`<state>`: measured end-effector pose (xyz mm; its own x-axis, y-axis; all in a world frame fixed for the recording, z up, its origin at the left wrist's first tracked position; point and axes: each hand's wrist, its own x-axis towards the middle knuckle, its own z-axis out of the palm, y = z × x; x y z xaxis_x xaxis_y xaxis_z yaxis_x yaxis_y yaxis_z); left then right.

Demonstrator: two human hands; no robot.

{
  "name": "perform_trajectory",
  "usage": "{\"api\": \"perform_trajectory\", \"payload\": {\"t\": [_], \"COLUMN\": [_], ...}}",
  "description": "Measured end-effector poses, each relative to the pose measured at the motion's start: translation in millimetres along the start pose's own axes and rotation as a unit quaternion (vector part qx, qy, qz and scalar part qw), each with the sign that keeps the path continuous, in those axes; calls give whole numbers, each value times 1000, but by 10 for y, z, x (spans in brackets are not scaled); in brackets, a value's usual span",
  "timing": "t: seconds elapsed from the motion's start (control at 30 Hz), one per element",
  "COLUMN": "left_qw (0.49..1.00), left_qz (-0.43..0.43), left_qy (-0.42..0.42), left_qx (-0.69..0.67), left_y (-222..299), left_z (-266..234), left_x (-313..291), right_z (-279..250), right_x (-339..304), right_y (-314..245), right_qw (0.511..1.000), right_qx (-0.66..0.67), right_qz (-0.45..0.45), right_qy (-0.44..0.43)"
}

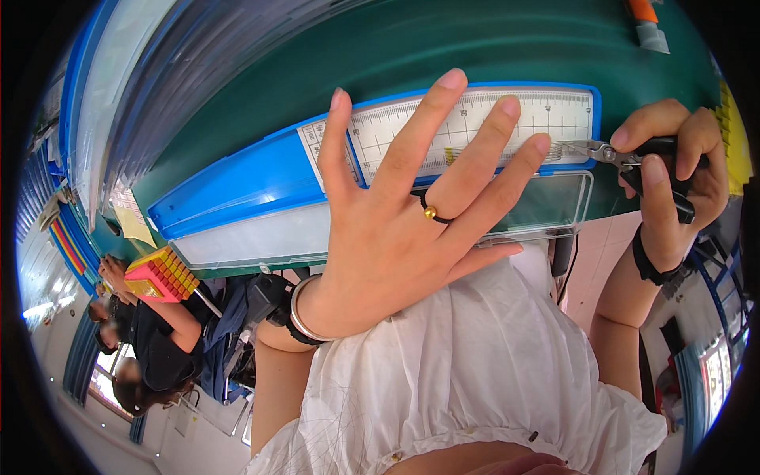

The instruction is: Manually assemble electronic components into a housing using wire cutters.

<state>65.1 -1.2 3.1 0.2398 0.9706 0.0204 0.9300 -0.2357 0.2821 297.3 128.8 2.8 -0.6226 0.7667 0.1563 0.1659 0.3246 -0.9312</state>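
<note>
My left hand (388,222) lies spread across a long blue case (245,190), its fingertips on a white ruled strip (483,107) inside. A few thin wire-like pieces (557,150) lie on the strip, partly hidden under the fingers. At the case's right end, my right hand (689,170) is closed round a small pair of pliers (608,153) with black handles. The tool's narrow metal jaws point left, over the case's edge, and meet the ends of the thin pieces. Whether the jaws grip them I cannot tell.
Along the case's near side hangs its transparent lid (546,202). Clear plastic sheets (174,87) rise at the far left; an orange tube (645,20) lies far right on the green table (317,55). Left are a pink-and-yellow box (162,275) and another person (158,348).
</note>
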Motion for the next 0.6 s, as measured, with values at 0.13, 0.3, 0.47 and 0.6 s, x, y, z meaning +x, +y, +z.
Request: {"api": "perform_trajectory", "payload": {"t": [0.13,0.3,0.47,0.6], "left_qw": [1000,1000,1000,1000], "left_qz": [2,2,13,13], "left_qy": [-3,-7,-7,9], "left_qx": [-1,5,10,-5], "left_y": [-7,9,12,-2], "left_z": [6,-16,-35,14], "left_x": [-5,7,24,-6], "right_z": [-2,26,34,35], "right_x": [-4,-5,14,11], "right_y": [8,-27,-15,-8], "right_qw": [1000,1000,1000,1000], "right_qx": [0,-18,8,6], "right_qz": [0,-6,-6,-2], "right_qy": [-1,-2,11,8]}}
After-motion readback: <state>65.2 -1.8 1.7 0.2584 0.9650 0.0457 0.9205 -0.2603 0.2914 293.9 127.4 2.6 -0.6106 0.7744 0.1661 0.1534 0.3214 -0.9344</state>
